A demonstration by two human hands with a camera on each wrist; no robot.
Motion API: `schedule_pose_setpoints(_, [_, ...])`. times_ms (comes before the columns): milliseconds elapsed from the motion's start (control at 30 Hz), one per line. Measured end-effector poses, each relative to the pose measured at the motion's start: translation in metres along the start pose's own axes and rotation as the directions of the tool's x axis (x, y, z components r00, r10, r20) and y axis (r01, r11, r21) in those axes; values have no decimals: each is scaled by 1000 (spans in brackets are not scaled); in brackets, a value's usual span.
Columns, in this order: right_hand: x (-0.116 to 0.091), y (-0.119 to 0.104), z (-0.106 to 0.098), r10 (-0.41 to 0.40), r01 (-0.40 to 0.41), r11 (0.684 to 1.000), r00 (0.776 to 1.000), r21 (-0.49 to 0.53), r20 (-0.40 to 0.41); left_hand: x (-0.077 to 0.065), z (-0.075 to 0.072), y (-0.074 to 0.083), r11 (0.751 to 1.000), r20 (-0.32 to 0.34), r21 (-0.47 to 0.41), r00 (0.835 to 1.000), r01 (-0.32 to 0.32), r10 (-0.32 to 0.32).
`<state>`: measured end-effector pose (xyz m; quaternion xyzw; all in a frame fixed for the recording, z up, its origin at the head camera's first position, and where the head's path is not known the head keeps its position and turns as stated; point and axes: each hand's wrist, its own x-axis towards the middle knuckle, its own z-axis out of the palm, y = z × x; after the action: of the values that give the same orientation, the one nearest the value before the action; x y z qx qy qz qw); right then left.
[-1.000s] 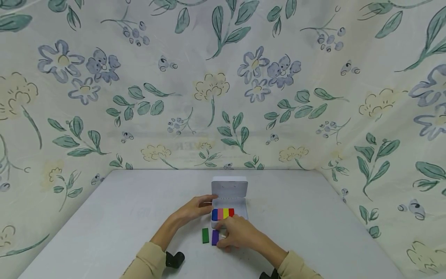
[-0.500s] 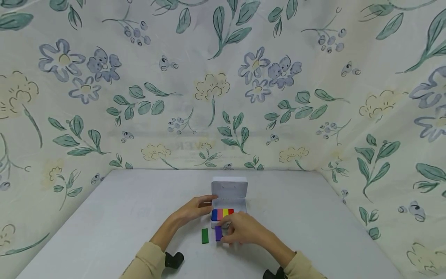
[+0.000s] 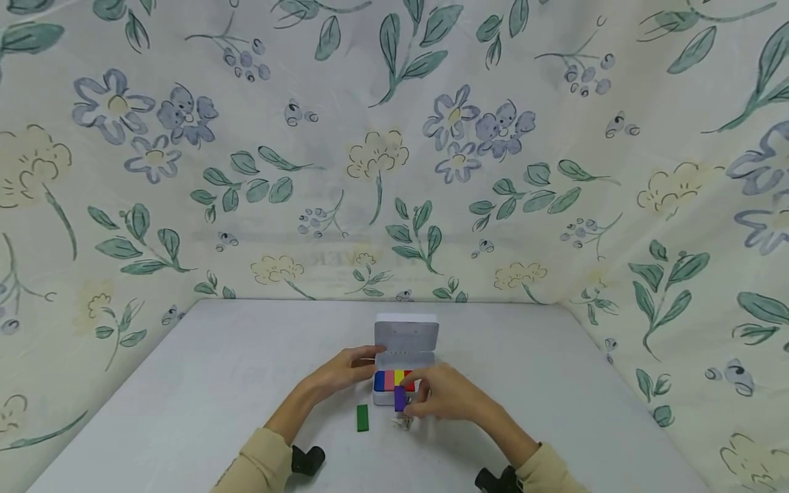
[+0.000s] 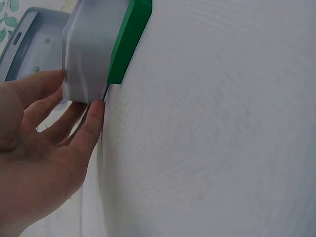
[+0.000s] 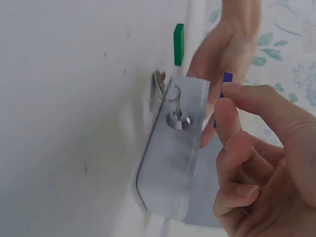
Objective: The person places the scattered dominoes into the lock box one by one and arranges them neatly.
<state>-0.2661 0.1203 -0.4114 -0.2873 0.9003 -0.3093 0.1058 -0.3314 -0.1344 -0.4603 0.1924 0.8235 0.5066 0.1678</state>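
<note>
A white lockable metal box (image 3: 407,335) stands with its lid raised at mid-table. Blue, pink, yellow and red blocks (image 3: 388,379) sit side by side in its left part. My left hand (image 3: 345,370) rests against the box's left end, fingertips touching its wall, seen closely in the left wrist view. Between thumb and fingers my right hand (image 3: 446,394) pinches a purple block (image 3: 400,398), held upright over the box's front edge. A green block (image 3: 362,418) lies on the table in front of the box, to the left. The right fingers partly hide the red block.
A key sits in the lock (image 5: 178,120) on the box's front, with another key (image 5: 159,85) hanging from its ring. Black wrist devices (image 3: 308,460) show at both sleeves. Flowered cloth (image 3: 394,171) hangs behind and beside the white table (image 3: 259,329).
My right hand has lifted the purple block off the table and carried it up and to the right, to the box's front. The left hand has stayed at the box's end.
</note>
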Motion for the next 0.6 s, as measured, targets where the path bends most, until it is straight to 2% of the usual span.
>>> schedule_pose_setpoints(333, [-2, 20, -20, -6, 3, 999, 999, -44, -54, 2, 3, 3, 1000, -9, 2, 1000, 3, -3])
schedule_pose_setpoints(600, [4, 35, -25, -12, 8, 999, 997, -54, -72, 1, 1, 2, 1000, -14, 16, 1000, 21, -21])
